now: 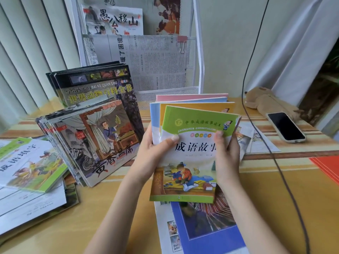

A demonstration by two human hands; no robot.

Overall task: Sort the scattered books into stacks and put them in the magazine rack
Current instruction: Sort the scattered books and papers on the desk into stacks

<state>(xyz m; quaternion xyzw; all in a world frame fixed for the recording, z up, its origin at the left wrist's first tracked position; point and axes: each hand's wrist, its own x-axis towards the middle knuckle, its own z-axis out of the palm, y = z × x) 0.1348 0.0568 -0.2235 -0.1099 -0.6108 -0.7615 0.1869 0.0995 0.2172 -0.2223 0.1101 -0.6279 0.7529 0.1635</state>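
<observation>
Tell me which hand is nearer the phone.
Right. The right hand grips the held books' right edge, on the phone's side; the left hand grips their left edge, farther off.

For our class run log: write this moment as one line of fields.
left hand: grips book bundle | right hand: grips same bundle | bundle: held above table | rack: behind

— Non-task items on the right side?
— One brown plush toy (264, 100) lies at the far edge of the striped tablecloth (293, 180). A black-screened phone (285, 127) rests face up just beside it.
— Anything else?
— A black cable (256, 57) hangs down across the cloth. Vertical blinds (23, 52) stand behind, left.
</observation>
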